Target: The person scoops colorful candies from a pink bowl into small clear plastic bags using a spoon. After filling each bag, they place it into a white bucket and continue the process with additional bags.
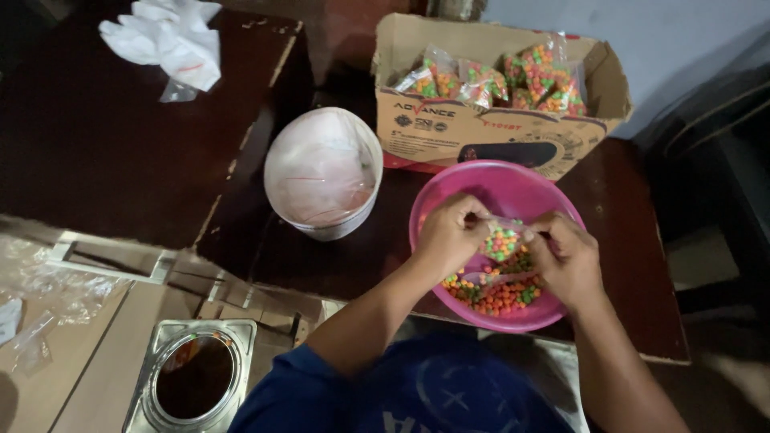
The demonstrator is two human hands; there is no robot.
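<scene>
1. Head view: both hands work over a round pink plastic basin (497,188) at about 4 o'clock on the dark wooden table (104,152). The left hand (451,234) and right hand (565,258) each pinch shut on one edge of a small clear plastic packet of coloured candy beads (503,240), held above the basin so that spilled beads fall back among the loose candy (497,295).
2. At 12 o'clock, a cardboard box (449,128) holds filled packets (545,80); at 10 o'clock stands a white tub of empty bags (323,172).
</scene>
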